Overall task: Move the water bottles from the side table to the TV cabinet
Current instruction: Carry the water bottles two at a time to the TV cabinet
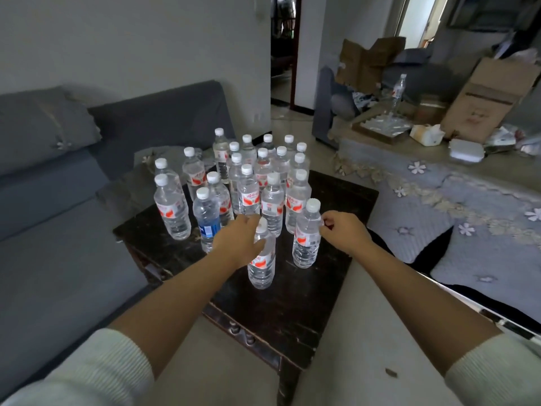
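From your head camera you look down on the dark side table (307,303), and I place everything relative to it. On its top stands a crowd of water bottles (248,183) with white caps, most with red labels, all upright and packed close together toward the far half. One bottle with a blue label (207,221) stands at the left front of this group.

Your left hand (238,243) reaches over the table and its fingers curl round the nearest bottle (261,268), just under the cap — this bottle stands alone at the front, near the table's middle. Your right hand (342,230) is just beside a second front bottle (307,235), on its right side; the fingertips are bent and touch its shoulder, but I cannot tell if they really hold it.

Left of the table is a grey sofa (58,200). Right of the table lies a grey quilt with flowers (439,206). Far beyond the table, on the right — a single bottle (397,92) stands among cardboard boxes (491,98).
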The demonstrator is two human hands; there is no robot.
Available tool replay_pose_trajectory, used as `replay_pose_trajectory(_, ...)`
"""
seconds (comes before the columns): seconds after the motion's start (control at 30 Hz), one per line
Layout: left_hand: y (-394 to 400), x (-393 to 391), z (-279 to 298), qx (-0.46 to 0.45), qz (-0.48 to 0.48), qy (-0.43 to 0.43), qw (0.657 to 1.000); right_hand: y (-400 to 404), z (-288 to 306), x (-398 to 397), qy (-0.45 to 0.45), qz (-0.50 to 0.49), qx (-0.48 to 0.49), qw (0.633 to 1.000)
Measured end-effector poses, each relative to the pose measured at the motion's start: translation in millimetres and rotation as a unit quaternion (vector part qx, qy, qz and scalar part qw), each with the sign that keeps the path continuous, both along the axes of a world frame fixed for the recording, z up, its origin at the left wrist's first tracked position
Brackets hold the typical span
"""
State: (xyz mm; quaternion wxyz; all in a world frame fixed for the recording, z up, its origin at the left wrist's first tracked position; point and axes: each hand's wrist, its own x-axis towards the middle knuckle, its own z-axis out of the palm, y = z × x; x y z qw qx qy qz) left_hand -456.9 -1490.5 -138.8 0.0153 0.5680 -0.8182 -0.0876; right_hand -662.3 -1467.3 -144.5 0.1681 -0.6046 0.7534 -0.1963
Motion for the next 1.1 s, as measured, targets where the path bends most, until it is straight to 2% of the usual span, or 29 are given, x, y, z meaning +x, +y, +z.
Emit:
replay_pose_trajectory(0.1,-30,-9,-10,0.032,-0.028,-0.010,0.999,-40,-4,-3,-0.015,0.011,-0.005,1.000)
replay_pose_trajectory(0.17,-43,-13,-14,0.064,-0.043,-0.030,0.997,-62,-7,-4,-0.017,0.017,0.030,0.999)
replay_pose_trajectory(0.3,-60,-18,-17,0.076,-0.052,-0.046,0.995,-97,-17,-7,0.049,0.072,0.106,0.991)
replay_pose_trajectory(0.43,-78,-18,-18,0.081,-0.097,-0.073,0.989,-113,-19,-16,0.064,0.120,0.107,0.985)
replay_pose_trajectory(0.6,-94,-25,-19,0.098,-0.128,-0.089,0.983,-120,-20,-19,0.071,0.121,0.117,0.983)
replay_pose_trajectory(0.9,-128,-47,-17,0.112,-0.260,-0.071,0.957,-93,-11,-11,0.055,0.025,0.135,0.989)
replay_pose_trajectory(1.1,-134,-95,5,0.050,-0.397,-0.056,0.915,-25,-4,-16,0.042,-0.129,0.088,0.987)
